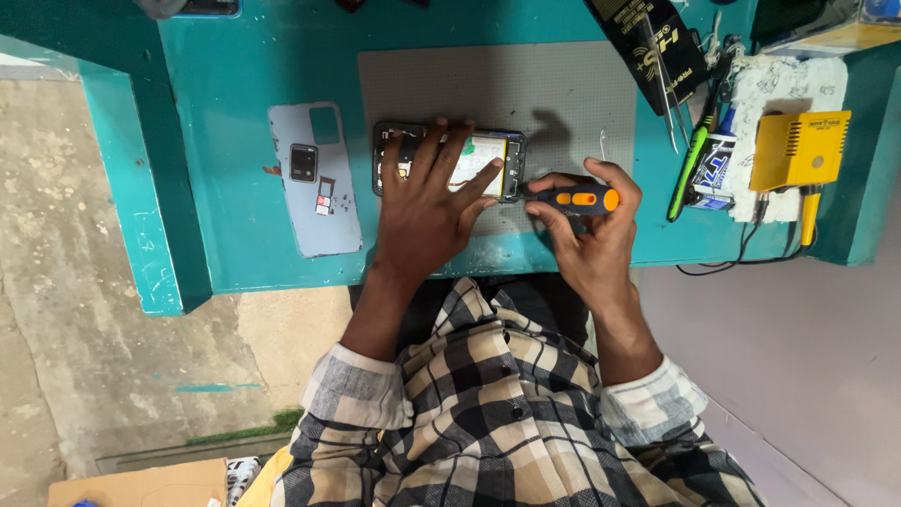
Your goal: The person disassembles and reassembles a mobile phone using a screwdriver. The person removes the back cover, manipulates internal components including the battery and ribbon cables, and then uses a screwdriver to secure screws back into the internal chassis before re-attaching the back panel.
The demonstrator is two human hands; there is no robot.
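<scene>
- Head view looks down on a teal workbench (244, 66) with a grey work mat (526, 80) lying on it; bare concrete floor (66, 282) shows at the left, a pale wall or floor at the right.
- On the mat's near edge lies an opened phone (488, 160), back removed, insides facing up. Its long axis runs left to right, parallel to the bench's front edge.
- Just left of the mat lies the phone's grey-blue back cover (314, 202), long axis pointing away from the person, with small parts resting on it.
- Left hand (427, 211) lies flat over the phone, palm down, fingers spread and pressing on it; it grips nothing.
- Right hand (587, 230) is closed around a dark screwdriver (572, 198) with orange marks, held nearly level, its tip pointing left to the phone's right end. Whether the tip touches is hard to tell.
- Both forearms come up from checked sleeves (488, 413) with pale cuffs.
- At the right of the bench stand a yellow tool unit (798, 150), a green-handled tool (692, 164) and tweezers (668, 89).
</scene>
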